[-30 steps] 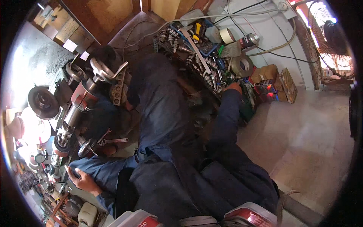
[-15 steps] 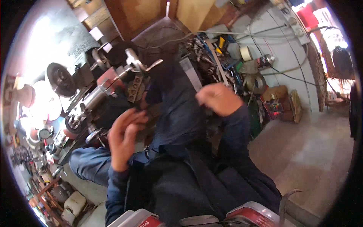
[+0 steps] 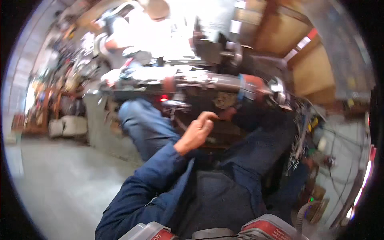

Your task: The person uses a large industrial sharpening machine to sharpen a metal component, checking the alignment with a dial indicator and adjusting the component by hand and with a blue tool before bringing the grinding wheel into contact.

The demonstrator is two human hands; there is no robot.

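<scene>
My left hand hovers in front of a lathe. Its fingers are loosely curled with the thumb apart, and I see nothing in them. Just left of the fingertips is a small shiny handwheel on the machine's front. A larger metal handwheel sits at the lathe's right end, by a red-orange part. What looks like my right hand is at the right, low beside a pile of tools; it is dim and smeared, so its fingers and anything in them cannot be made out.
Metal tools are heaped on the right, with cables along the pale wall. Cluttered shelves and a whitish canister stand at the left. Wooden panels rise behind the lathe's right end. Grey floor spreads at lower left.
My view has swung left, so the lathe now lies across the middle. My right hand has moved away from mid-view, low to the right. The pale flat strip beside it no longer shows.
</scene>
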